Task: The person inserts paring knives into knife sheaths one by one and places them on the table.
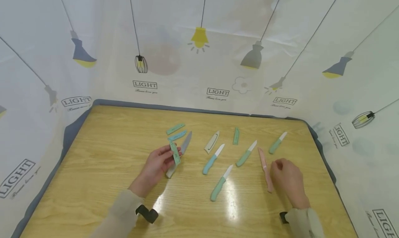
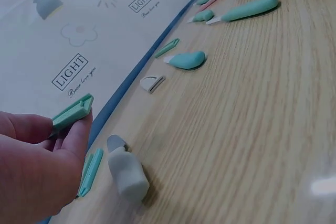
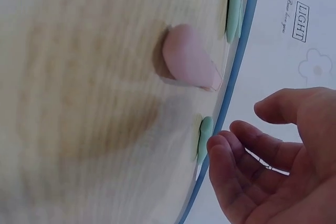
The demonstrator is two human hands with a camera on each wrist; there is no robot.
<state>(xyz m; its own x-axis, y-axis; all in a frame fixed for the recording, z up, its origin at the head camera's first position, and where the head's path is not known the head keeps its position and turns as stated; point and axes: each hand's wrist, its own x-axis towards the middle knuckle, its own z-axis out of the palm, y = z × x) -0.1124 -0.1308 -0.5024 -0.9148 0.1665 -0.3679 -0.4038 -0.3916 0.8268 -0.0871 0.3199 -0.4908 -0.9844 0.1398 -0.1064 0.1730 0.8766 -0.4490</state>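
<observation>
In the head view my left hand [image 1: 158, 163] pinches a green knife sheath [image 1: 175, 153] between thumb and fingers, raised above the table. Beneath it lies a knife with a pale handle [image 2: 128, 177] and grey blade [image 1: 187, 142], partly hidden by the hand. My right hand [image 1: 288, 179] hovers at the right with loosely bent fingers and nothing in them; the right wrist view shows a gap between thumb and fingertips. Just left of it lies a pink knife [image 1: 268, 179], its blade end covered by a pink sheath [image 1: 262, 157].
On the wooden table [image 1: 103, 182] lie a blue-handled knife [image 1: 209, 164] and several green-handled knives [image 1: 218, 188] with bare blades. Farther back are a cream sheath [image 1: 212, 142], a blue sheath [image 1: 177, 135] and green sheaths [image 1: 236, 136]. A printed curtain [image 1: 174, 71] surrounds the table.
</observation>
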